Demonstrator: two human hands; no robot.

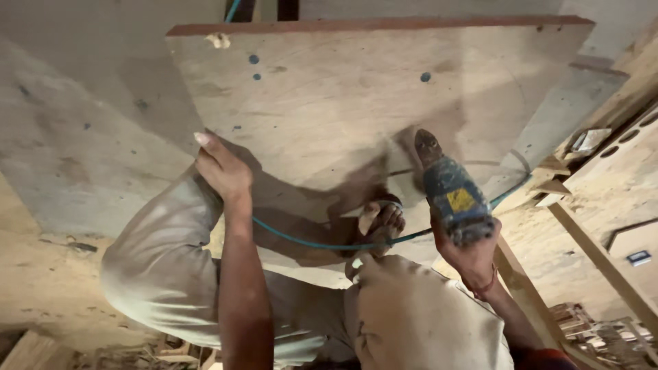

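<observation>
Knees (411, 315) in pale trousers fill the near edge of my view, bent under me as I crouch on the plywood sheet (329, 103), one bare foot (382, 218) planted on it.

Over on the left, my left hand (223, 170) presses down on the sheet, fingers together and curled at its near-left edge, holding nothing but the wood itself. A teal cord (308, 241) runs from beside that wrist, past the foot, off to the right.

On the right, my right hand (473, 257) is clamped around the grip of a blue power drill (449, 192) with a yellow label, its nose angled down and away onto the sheet's surface; the tip sits in shadow, so I cannot tell whether it is already biting.

To do this well, I judge I should keep weight on the left hand and foot so the sheet cannot shift, hold the tool steady at one angle, and mind that the cord stays away from the bit.

Further right lie timber offcuts (541, 185) and a board with round holes (627, 137).
</observation>
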